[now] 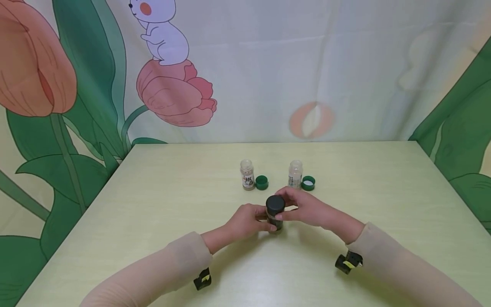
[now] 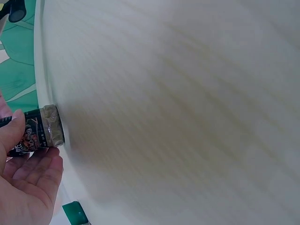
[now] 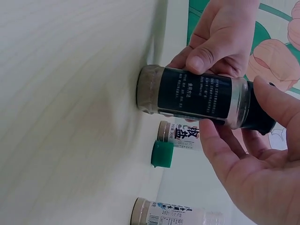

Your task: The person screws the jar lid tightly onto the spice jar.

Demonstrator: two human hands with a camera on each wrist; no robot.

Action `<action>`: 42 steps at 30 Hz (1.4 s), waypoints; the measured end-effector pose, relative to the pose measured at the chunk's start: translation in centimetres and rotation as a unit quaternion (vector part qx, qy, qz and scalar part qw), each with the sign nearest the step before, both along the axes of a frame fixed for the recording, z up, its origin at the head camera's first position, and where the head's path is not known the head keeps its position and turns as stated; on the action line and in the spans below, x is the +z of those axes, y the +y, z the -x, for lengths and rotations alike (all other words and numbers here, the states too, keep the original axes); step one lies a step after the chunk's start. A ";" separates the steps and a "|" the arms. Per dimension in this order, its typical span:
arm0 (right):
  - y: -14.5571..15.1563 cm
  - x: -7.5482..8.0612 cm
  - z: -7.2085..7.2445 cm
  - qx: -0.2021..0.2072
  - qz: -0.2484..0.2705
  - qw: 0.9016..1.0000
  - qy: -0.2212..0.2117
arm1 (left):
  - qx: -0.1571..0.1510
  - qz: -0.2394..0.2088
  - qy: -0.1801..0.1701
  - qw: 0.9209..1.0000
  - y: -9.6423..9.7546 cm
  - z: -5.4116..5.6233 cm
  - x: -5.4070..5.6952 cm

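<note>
A glass spice jar (image 3: 194, 93) with a black label and a black cap (image 1: 275, 204) stands upright between the two hands at the middle of the table. My left hand (image 1: 245, 221) grips the jar's body from the left, thumb in front; the left wrist view shows the jar's powder-filled bottom (image 2: 52, 125) close to the tabletop. From the right, my right hand (image 1: 307, 207) holds the jar around its top, with the thumb (image 3: 272, 96) against the black cap and fingers beneath in the right wrist view.
Behind the hands stand two uncapped clear jars, one with brownish powder (image 1: 247, 175) and one paler (image 1: 295, 175). Beside each lies a green cap, the left one (image 1: 262, 182) and the right one (image 1: 308, 183). A printed curtain (image 1: 261, 85) hangs behind the table (image 1: 172, 183).
</note>
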State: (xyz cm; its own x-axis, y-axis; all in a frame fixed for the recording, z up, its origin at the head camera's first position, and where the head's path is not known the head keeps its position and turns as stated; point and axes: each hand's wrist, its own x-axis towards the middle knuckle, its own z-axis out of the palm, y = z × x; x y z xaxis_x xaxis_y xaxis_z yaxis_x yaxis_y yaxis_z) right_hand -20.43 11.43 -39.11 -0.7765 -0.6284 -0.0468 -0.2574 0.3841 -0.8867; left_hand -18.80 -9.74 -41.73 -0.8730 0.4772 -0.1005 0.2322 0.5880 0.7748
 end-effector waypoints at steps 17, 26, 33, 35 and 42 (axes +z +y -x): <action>0.0 0.1 -0.1 0.008 -0.013 1.000 -0.011 | -0.007 -0.003 0.010 1.000 -0.2 0.0 -0.1; 0.7 0.7 0.9 0.072 -0.037 0.997 -0.018 | -0.003 -0.005 0.001 1.000 -0.1 0.0 -0.1; 0.5 0.6 0.6 0.043 -0.031 0.998 -0.014 | -0.005 -0.001 0.004 1.000 -0.1 0.0 0.0; 0.4 0.5 0.5 0.040 -0.027 0.999 -0.008 | -0.004 0.001 0.005 1.000 -0.1 -0.1 0.0; 0.0 0.1 0.1 0.015 -0.013 1.000 0.001 | -0.001 -0.004 0.005 1.000 -0.1 -0.1 0.0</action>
State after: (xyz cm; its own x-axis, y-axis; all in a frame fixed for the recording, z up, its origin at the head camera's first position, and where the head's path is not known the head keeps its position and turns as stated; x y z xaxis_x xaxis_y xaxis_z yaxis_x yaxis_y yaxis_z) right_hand -20.57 11.48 -39.02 -0.7579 -0.6495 -0.0609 -0.2714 0.3989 -0.8759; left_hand -18.67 -9.86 -41.76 -0.8732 0.4791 -0.0890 0.2403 0.5822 0.7767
